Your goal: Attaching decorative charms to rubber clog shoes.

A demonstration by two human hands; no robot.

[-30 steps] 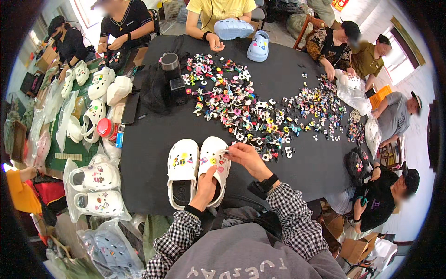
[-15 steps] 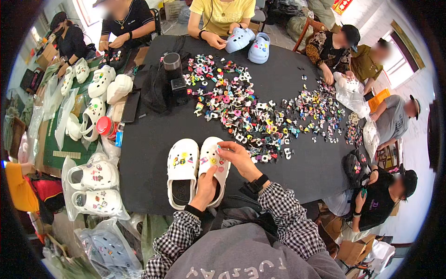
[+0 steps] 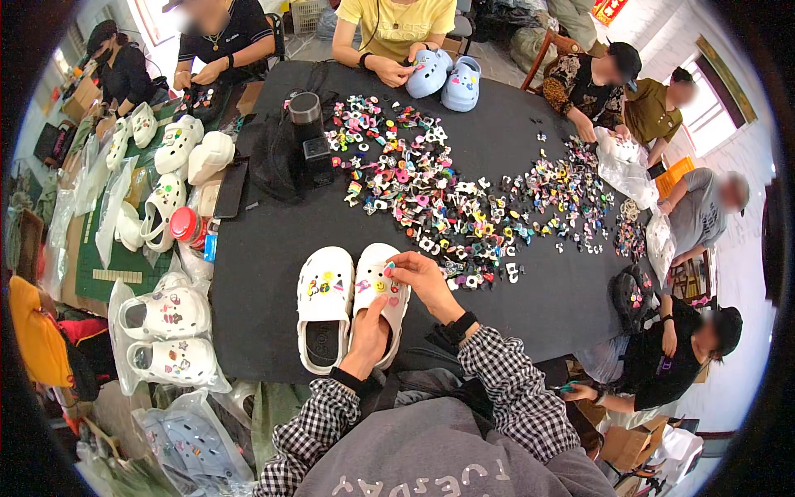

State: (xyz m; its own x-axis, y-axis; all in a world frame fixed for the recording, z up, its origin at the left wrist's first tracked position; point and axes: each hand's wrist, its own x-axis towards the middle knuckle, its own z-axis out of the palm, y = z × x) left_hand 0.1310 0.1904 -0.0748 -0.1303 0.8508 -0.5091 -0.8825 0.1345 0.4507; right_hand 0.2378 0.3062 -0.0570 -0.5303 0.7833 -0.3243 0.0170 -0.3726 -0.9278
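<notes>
Two white clogs lie side by side on the black table, toes pointing away from me. On the left clog (image 3: 313, 303) sit several colourful charms near the middle of the upper. My left hand (image 3: 368, 340) is closed around the side of the right clog (image 3: 374, 258), its thumb resting on the upper. Between thumb and fingertips, my right hand (image 3: 426, 287) pinches a small pink-and-teal shoe charm (image 3: 388, 270) against that clog's upper, by its holes. Beside and below it are a yellow smiley charm and pink ones. The fingers partly cover the clog's right side.
A wide heap of loose charms (image 3: 431, 195) spreads beyond the clogs. A dark cylindrical device (image 3: 305, 110) stands behind left. Bagged white clogs (image 3: 170, 319) and a red-lidded jar (image 3: 189, 225) lie left. Across the table a person handles light blue clogs (image 3: 461, 85); other people work around it.
My right hand has brought the charm down slightly onto the right clog's upper. At the right, a co-worker's hand with a small green item has moved lower and nearer me.
</notes>
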